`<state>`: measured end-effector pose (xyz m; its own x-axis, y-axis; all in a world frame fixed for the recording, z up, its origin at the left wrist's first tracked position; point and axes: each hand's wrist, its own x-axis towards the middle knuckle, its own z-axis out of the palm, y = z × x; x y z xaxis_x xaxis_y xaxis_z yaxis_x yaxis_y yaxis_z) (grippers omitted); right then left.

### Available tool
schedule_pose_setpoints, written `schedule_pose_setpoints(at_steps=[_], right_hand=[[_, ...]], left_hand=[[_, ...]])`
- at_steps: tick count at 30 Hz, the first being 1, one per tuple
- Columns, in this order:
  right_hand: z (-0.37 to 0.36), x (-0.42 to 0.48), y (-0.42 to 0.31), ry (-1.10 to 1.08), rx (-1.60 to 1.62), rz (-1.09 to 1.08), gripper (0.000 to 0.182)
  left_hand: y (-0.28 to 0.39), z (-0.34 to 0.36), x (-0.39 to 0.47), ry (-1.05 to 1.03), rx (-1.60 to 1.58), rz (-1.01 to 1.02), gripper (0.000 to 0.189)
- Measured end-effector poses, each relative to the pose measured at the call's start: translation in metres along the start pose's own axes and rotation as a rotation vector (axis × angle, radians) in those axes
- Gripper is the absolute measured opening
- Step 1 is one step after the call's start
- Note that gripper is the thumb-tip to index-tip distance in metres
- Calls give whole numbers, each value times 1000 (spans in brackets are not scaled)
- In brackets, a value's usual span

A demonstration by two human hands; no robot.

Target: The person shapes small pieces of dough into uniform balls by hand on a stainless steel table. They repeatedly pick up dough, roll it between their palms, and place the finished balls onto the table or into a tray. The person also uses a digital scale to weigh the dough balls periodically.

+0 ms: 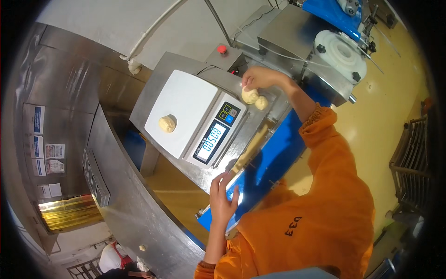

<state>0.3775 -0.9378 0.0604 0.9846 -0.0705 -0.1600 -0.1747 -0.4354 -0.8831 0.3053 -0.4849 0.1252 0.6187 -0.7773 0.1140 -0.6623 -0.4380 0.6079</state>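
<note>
My right hand (259, 79) has its fingertips on a pale dough piece (250, 96) at the steel surface beside the scale. A smaller dough ball (261, 103) lies against that piece. On the white plate of a CAS digital scale (186, 111) rests another dough ball (167, 124), towards its far left edge. The scale's display (211, 142) is lit with digits. Over the near edge of the steel surface, below the scale, my left hand (223, 197) is held with fingers apart and nothing in it.
A blue conveyor belt (268, 164) runs between me and the scale. A red stop button (222, 49) tops a steel box behind. Machinery with a white disc (339, 54) stands upper right. At lower left, a long steel table (139, 209) carries a small dough piece (142, 248); another person (115, 258) is beside it.
</note>
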Motion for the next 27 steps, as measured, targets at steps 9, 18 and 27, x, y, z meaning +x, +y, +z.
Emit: schedule_pose_setpoints(at_steps=[9, 18, 27], right_hand=[[23, -27, 18, 143, 418, -178, 27], [32, -31, 36, 233, 573, -250, 42], [36, -48, 24, 422, 812, -77, 59]], left_hand=[[31, 56, 195, 76, -7, 246, 51], [24, 142, 279, 142, -88, 25, 53], [48, 134, 277, 111, -22, -131, 29]])
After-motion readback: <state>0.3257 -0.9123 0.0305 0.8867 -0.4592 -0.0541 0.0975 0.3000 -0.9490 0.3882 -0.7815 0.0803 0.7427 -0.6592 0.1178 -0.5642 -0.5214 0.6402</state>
